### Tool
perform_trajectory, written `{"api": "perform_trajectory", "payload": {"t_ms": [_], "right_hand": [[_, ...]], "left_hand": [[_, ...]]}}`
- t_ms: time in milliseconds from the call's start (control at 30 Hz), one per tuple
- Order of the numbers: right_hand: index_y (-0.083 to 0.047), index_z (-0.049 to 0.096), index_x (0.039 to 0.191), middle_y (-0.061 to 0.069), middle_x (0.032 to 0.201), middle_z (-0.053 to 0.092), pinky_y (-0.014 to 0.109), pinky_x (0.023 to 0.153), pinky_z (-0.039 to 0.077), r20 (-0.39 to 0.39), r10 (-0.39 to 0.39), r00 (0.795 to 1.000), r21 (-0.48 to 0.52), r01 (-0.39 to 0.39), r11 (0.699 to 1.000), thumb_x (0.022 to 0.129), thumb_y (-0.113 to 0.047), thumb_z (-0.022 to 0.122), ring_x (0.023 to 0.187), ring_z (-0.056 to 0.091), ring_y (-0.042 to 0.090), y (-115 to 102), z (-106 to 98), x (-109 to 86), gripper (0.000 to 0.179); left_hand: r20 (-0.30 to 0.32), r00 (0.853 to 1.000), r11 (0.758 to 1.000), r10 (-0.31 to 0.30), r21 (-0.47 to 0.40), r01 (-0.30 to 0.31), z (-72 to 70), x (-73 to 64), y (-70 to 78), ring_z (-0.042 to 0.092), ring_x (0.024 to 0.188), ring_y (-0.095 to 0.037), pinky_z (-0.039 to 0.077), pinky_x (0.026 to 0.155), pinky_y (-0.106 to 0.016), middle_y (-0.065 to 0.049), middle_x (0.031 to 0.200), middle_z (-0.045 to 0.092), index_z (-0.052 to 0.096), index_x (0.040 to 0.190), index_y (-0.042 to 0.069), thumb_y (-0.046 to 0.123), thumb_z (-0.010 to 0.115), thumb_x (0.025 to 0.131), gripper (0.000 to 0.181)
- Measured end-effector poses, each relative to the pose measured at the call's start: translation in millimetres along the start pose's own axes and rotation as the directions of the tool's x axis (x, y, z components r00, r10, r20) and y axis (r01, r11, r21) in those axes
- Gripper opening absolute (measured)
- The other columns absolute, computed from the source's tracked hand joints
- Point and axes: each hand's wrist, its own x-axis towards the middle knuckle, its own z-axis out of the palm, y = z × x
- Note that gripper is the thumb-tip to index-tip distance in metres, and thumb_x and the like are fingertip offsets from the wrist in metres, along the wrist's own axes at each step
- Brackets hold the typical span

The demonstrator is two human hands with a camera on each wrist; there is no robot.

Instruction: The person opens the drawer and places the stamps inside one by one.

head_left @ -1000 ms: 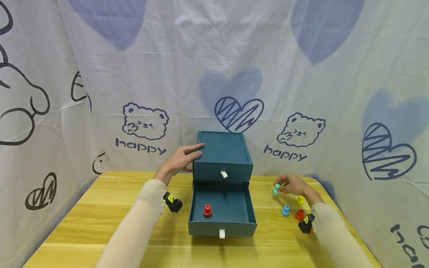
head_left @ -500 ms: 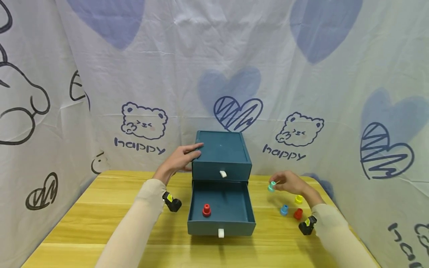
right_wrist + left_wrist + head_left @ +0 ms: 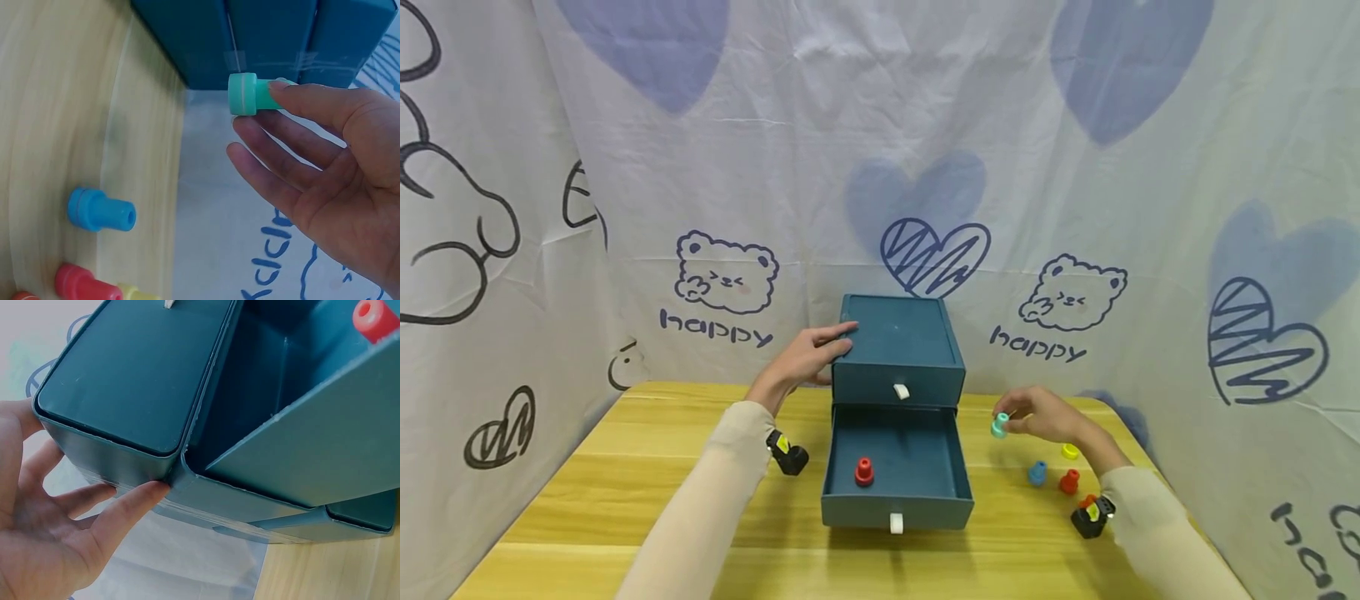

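Observation:
A dark teal drawer cabinet [image 3: 898,332] stands at the middle of the table. My left hand [image 3: 801,358] rests against its left upper edge, with fingers extended along the side in the left wrist view. Below the closed top drawer, a lower drawer [image 3: 897,511] is pulled out. Inside it, toward the left, a red toy stamp [image 3: 864,472] stands upright. To the right of the cabinet, my right hand [image 3: 1045,414] pinches a mint-green toy stamp [image 3: 242,94] by its narrow handle, raised over the table, its wide base turned away from the palm.
Right of the cabinet, a blue stamp [image 3: 1037,473], a red one [image 3: 1069,481] and a yellow one [image 3: 1070,451] stand on the wooden table [image 3: 775,550]. An orange-red piece [image 3: 1087,501] shows partly behind the right wrist camera. A printed curtain [image 3: 820,167] hangs behind.
My right hand has carried the mint-green stamp a short way left, toward the cabinet. The left hand, the drawers and the red stamp inside stay in place.

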Motion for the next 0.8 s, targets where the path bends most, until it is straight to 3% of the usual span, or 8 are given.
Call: {"api": "perform_trajectory", "payload": {"t_ms": [800], "right_hand": [[-0.009, 0.071, 0.115, 0.006, 0.107, 0.079, 0.037, 0.089, 0.063, 0.040, -0.077, 0.996, -0.001, 0.077, 0.997, 0.099, -0.015, 0.069, 0.100, 0.074, 0.023, -53.7, -2.7, 0.7, 0.017]], "left_hand": [[0.002, 1.000, 1.000, -0.004, -0.014, 0.004, 0.7, 0.5, -0.1, 0.032, 0.154, -0.042, 0.049, 0.108, -0.064, -0.014, 0.171, 0.025, 0.042, 0.160, 0.023, 0.034, 0.052, 0.108, 0.054]]}}
